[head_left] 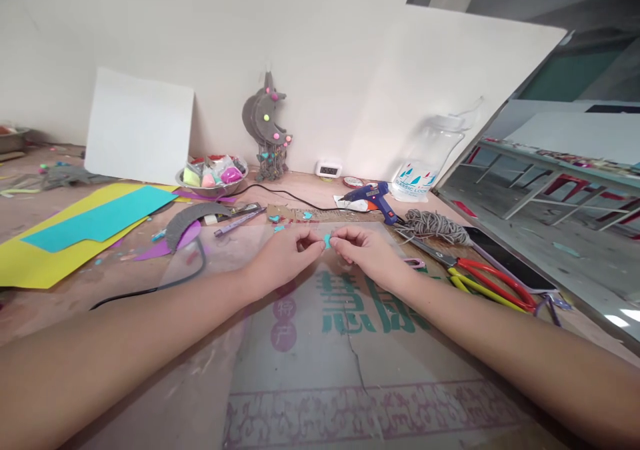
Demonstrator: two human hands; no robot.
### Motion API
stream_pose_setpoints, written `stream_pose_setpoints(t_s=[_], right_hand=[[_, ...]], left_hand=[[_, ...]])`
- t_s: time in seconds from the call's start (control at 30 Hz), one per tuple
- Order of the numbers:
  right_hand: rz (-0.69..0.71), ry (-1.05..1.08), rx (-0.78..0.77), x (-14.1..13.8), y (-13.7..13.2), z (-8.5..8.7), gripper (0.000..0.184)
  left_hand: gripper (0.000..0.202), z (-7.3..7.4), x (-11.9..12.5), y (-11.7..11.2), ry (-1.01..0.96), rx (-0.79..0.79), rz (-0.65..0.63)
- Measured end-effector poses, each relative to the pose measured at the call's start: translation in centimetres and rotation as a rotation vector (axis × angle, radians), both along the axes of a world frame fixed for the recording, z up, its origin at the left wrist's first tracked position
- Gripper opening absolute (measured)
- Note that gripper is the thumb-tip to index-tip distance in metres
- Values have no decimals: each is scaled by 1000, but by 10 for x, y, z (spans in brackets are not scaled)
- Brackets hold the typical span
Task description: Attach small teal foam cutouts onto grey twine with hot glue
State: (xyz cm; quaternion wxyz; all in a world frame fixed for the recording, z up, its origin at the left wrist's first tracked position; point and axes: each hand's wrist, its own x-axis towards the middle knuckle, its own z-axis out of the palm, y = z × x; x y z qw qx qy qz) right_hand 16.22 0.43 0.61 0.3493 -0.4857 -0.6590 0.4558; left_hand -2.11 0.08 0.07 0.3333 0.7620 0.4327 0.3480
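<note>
My left hand (286,258) and my right hand (367,255) meet over the middle of the work surface, thumbs and forefingers pinched. Between the fingertips is a small turquoise cutout (327,241), gripped from both sides; its full shape is partly hidden by the fingers. Just beyond my left hand lie a turquoise heart-shaped cutout (308,215) and other little turquoise bits (275,219). Beneath both hands spreads a clear plastic sheet over a printed cardboard piece (310,377) with green and purple lettering.
A blue glue gun (377,200), grey yarn (435,227), red-and-yellow-handled scissors (495,283) and a phone (505,260) lie at right. Yellow (43,263) and turquoise sheets (105,220), plus a grey crescent (187,222), lie left. Behind stand a bowl (215,187), moon ornament (265,117) and plastic jug (425,157).
</note>
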Motion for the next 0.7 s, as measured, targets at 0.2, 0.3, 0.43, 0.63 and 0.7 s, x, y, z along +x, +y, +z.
stream_pose_setpoints(t_s=[0.2,0.3,0.43,0.63,0.7], right_hand=[[11,-16,29,1,1,0,28],[18,-6,71,1,1,2,34],[3,16,51,1,2,2,34],[-29,47,-2,0,3,0,37],[-39,33,-15,0,3,-1,37]], left_hand=[[19,0,0,-1,-18,-19,5],[20,2,0,-1,-39,-15,18],[19,3,1,-2,-26,-17,35],[18,1,2,-2,-36,-29,53],[18,0,2,-2,-28,-29,48]])
